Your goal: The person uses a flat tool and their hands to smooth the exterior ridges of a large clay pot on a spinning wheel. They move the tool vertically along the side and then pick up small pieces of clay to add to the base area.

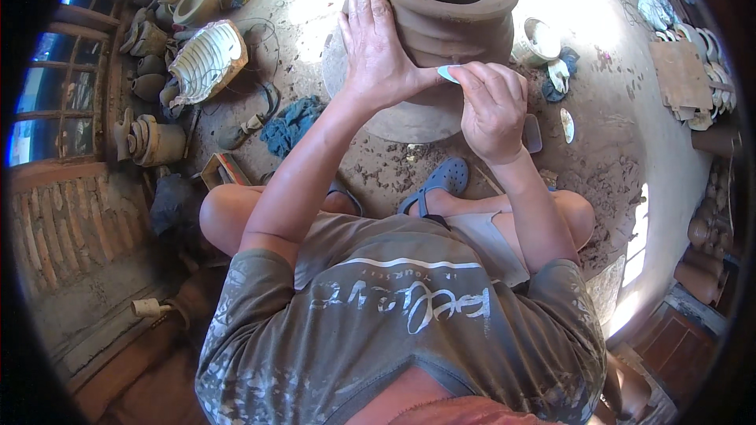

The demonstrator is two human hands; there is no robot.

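Note:
A large grey-brown clay pot (449, 35) with a wide, thick rim stands in front of me on a round wheel disc (402, 126). Against the pot's left side lies my left hand (374, 51), palm flat, fingers pointing up toward the rim and thumb stretched to the right. My right hand (494, 106) is closed, pinching a small pale turquoise scraper (449, 74) between thumb and fingers. The scraper's tip is at the pot's lower wall, close to my left thumb. How its edge meets the clay is hidden.
A whitish bucket (537, 41) stands right of the pot. On the left lie a blue-green cloth (291, 126), a ribbed mould-like piece (209, 61) and several clay pots. Clay scraps litter the floor around my clogs (445, 177). More pottery lines the right wall.

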